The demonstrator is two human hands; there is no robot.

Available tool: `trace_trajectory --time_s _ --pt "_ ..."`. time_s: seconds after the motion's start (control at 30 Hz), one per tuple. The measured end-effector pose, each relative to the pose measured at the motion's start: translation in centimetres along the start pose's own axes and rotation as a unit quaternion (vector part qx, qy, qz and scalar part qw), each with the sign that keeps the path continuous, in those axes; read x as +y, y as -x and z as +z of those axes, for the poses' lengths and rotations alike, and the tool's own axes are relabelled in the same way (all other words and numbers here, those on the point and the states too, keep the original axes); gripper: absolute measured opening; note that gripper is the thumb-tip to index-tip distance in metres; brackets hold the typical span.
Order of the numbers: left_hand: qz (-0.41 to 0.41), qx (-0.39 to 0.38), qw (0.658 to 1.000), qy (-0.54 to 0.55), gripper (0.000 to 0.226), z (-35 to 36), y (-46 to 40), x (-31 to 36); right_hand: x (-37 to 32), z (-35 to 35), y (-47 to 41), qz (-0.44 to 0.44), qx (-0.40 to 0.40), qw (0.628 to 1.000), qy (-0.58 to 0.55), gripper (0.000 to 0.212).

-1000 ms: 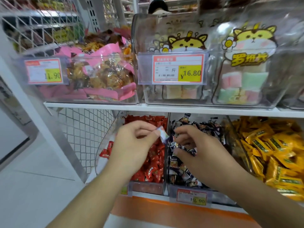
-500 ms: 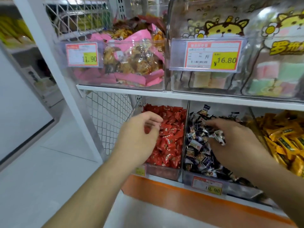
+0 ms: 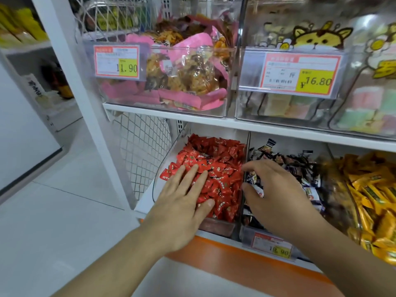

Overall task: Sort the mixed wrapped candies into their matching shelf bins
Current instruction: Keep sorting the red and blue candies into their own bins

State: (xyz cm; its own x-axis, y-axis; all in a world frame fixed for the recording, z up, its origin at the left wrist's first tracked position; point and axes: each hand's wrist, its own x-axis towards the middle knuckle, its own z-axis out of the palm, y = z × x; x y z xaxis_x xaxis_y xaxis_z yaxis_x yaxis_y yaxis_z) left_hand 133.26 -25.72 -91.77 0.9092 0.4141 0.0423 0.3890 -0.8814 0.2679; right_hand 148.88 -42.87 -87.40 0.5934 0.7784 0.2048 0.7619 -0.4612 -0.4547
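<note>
Head view: the left hand [image 3: 182, 202] lies flat, fingers straight and spread, on the red candies [image 3: 218, 168] in the leftmost lower bin [image 3: 216, 228]. The right hand [image 3: 276, 196] reaches into the neighbouring bin of dark-wrapped candies [image 3: 300, 168], fingers curled; a small light wrapper [image 3: 258, 190] shows by the thumb, though whether it is pinched cannot be told. Yellow candies [image 3: 375, 200] fill the bin to the right. Price tags [image 3: 116, 61] hang on the upper bins [image 3: 162, 103].
</note>
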Motion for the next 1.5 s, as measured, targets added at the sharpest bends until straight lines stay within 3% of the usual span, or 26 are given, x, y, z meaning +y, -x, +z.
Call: trace_trajectory --time_s 0.23,0.5,0.7,0.9,1.03,1.33,1.5 --pt "-0.014 0.004 1.0 -0.014 0.072 0.5 -2.4 0.6 0.5 0.1 -0.3 -0.002 0.011 1.0 -0.012 0.036" --pt "0.003 0.182 0.983 0.028 0.037 -2.3 -9.7 -0.1 1.7 -1.2 0.0 0.01 0.016 0.999 -0.04 0.033" --pt "-0.005 0.106 0.993 -0.057 0.027 -1.2 -16.1 -3.0 3.6 -1.9 -0.1 0.021 0.017 0.999 -0.045 0.033" --pt "-0.034 0.056 0.997 -0.05 0.009 -1.2 -17.7 -2.8 4.2 -1.8 -0.5 0.011 0.02 0.999 -0.039 0.03" --pt "-0.063 0.068 0.995 -0.039 0.019 -1.1 -17.5 -2.2 4.3 -1.8 -0.4 0.013 0.009 0.999 -0.038 0.032" --pt "-0.118 0.038 0.991 -0.04 0.018 -2.1 -17.5 -0.4 4.1 -2.3 0.1 0.019 0.002 0.999 -0.051 0.033" --pt "-0.073 0.123 0.989 0.038 0.004 -1.9 -16.2 -0.8 4.3 -2.3 0.1 0.018 -0.001 0.999 -0.047 0.034"
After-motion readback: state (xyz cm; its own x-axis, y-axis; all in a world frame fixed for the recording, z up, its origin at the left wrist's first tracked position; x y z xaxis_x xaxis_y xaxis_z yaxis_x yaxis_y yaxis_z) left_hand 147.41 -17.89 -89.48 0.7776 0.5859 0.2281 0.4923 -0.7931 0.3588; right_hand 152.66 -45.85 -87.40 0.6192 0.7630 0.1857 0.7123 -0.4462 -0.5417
